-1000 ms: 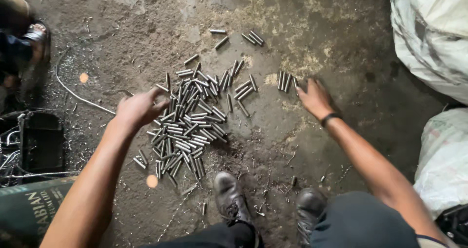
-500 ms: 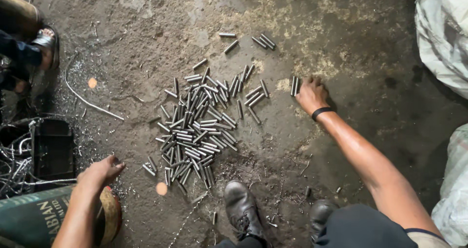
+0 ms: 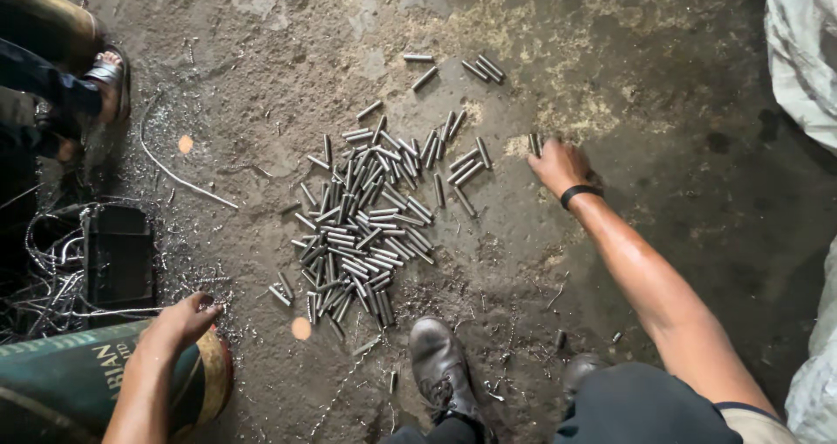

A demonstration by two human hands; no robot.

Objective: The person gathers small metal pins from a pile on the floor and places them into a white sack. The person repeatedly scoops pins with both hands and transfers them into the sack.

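In the head view, the person's right hand (image 3: 562, 165) reaches out over the rough concrete floor (image 3: 288, 51) and lies palm down, with its fingers curled over a small bunch of short metal rods (image 3: 534, 143) whose upper ends stick out past the fingertips; whether the fingers actually clasp the bunch or only press on it cannot be told. A black band (image 3: 580, 194) circles that wrist. Just left of the hand, apart from it, lies the big pile of rods (image 3: 370, 222), scattered loosely in every direction, with a few strays (image 3: 484, 69) lying higher up. The left hand (image 3: 183, 320) is well away from the pile, at the lower left, resting loosely with fingers bent on the rim of a green drum (image 3: 61, 383) that lies on its side; it holds no rod. Beside the drum stands a black box (image 3: 118, 256) among tangled wire swarf (image 3: 39, 278). The person's black shoe (image 3: 440, 365) stands below the pile, and another person's sandalled foot (image 3: 109, 82) shows at upper left.
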